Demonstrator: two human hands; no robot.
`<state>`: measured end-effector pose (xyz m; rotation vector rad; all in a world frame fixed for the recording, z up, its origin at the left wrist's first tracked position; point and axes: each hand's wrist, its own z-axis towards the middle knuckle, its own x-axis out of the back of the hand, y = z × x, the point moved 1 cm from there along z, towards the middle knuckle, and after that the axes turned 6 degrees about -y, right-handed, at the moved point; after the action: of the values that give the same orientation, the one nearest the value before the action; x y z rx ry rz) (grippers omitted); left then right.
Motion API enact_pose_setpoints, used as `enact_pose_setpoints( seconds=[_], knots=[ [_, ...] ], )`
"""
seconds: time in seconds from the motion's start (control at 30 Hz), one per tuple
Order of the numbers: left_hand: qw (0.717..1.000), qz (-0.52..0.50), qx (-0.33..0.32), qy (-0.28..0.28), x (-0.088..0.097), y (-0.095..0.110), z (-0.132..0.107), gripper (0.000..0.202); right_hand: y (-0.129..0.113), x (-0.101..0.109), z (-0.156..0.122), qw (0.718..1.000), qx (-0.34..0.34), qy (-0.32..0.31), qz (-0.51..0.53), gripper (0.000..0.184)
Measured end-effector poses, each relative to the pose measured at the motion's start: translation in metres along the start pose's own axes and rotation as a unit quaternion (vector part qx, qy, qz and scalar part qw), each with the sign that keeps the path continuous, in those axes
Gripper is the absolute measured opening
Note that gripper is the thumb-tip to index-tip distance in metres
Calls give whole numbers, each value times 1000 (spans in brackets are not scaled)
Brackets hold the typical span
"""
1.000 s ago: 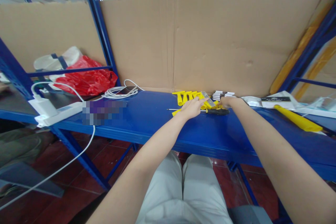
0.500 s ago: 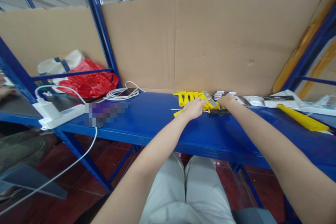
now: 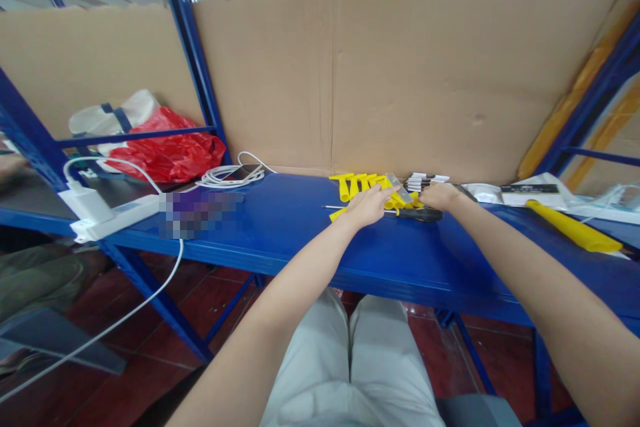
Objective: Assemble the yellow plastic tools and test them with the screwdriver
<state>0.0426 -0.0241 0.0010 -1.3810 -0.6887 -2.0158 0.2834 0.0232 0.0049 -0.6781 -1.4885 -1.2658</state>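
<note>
My left hand (image 3: 369, 207) lies over a row of yellow T-shaped plastic pieces (image 3: 354, 185), its fingers stretched forward. Its fingertips are by a clear flat piece (image 3: 399, 188) that rests on the yellow ones. My right hand (image 3: 438, 196) is closed and turned down beside small white-and-black pieces (image 3: 419, 181); what its fingers hold, if anything, is hidden. Between and in front of the hands lies a screwdriver (image 3: 425, 214) with a black handle, its thin shaft pointing left and passing behind my left hand.
A long yellow tube (image 3: 575, 227) and a white box with a black label (image 3: 531, 193) lie on the right. At left are a power strip (image 3: 125, 219), a coiled white cable (image 3: 233, 177) and a red plastic bag (image 3: 170, 147). A cardboard panel (image 3: 400, 80) backs the blue table (image 3: 285, 213).
My right hand has shifted slightly right, off the screwdriver's handle, uncovering it. My left hand stays nearly in place on the yellow pieces.
</note>
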Motion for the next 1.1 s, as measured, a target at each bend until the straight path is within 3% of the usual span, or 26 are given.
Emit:
enact_pose_setpoints(
  seconds=[0.13,0.63,0.83,1.1],
  knots=[
    [1000,3,0,2,0,0,0,47,-6,7,-7,994,57,-54,-73,22],
    [1000,-4,3,-3,1,1,-1,49,3,8,-20,980,171,-15,-101,26],
    [1000,-6,-2,1,0,0,0,47,6,7,-18,975,195,-18,-101,24],
    [1000,1,0,1,1,2,-1,47,1,8,-11,973,177,-29,-142,26]
  ],
)
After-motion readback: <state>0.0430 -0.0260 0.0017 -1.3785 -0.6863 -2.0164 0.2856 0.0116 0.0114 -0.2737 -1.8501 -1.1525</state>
